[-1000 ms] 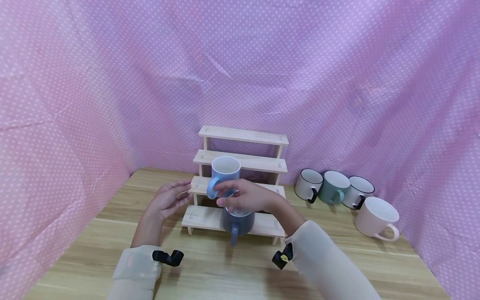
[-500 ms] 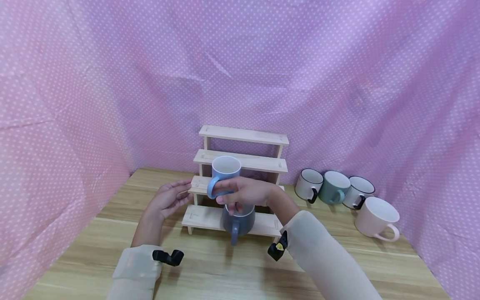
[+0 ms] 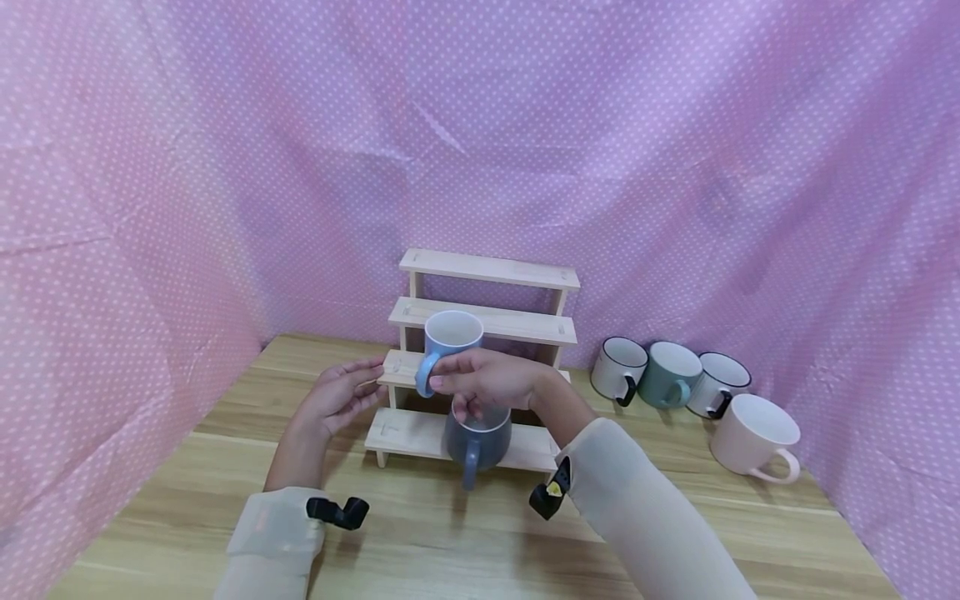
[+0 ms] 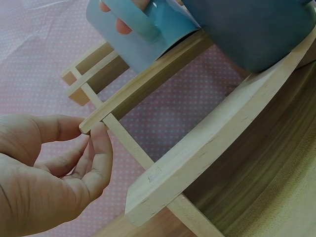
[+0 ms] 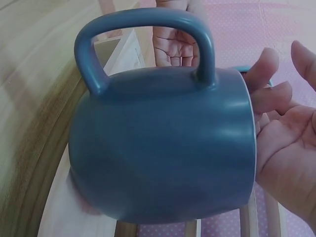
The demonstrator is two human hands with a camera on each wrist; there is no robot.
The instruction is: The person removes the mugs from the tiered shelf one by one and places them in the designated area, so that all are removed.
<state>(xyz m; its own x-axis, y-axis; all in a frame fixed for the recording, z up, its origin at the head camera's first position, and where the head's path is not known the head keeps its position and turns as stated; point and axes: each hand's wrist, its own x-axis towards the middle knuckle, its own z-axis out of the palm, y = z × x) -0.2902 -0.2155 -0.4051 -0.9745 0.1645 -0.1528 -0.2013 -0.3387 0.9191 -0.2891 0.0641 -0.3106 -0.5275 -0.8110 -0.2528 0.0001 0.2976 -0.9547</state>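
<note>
On the second tread from the bottom of a wooden stepped rack (image 3: 480,267) stands a light blue mug (image 3: 453,329), white inside, its handle toward the front left. My right hand (image 3: 491,383) pinches that handle; in the left wrist view, fingertips (image 4: 123,25) show through its loop. Below that hand, a dark blue-grey mug (image 3: 480,446) sits on the lowest tread, handle to the front. It covers much of the right wrist view, hiding most of the light blue mug. My left hand (image 3: 341,396) pinches the left end of the second tread (image 4: 94,121) between thumb and fingers.
Right of the rack on the wooden table (image 3: 420,542) stand a white mug with black handle (image 3: 618,367), a green mug (image 3: 667,375), another black-handled white mug (image 3: 716,383) and a pale pink mug (image 3: 750,437). A pink dotted cloth (image 3: 480,125) hangs behind and at both sides.
My right hand has shifted slightly up and closed its thumb and finger on the light blue mug's handle. The left hand stays at the tread's end, and both rack mugs stay put.
</note>
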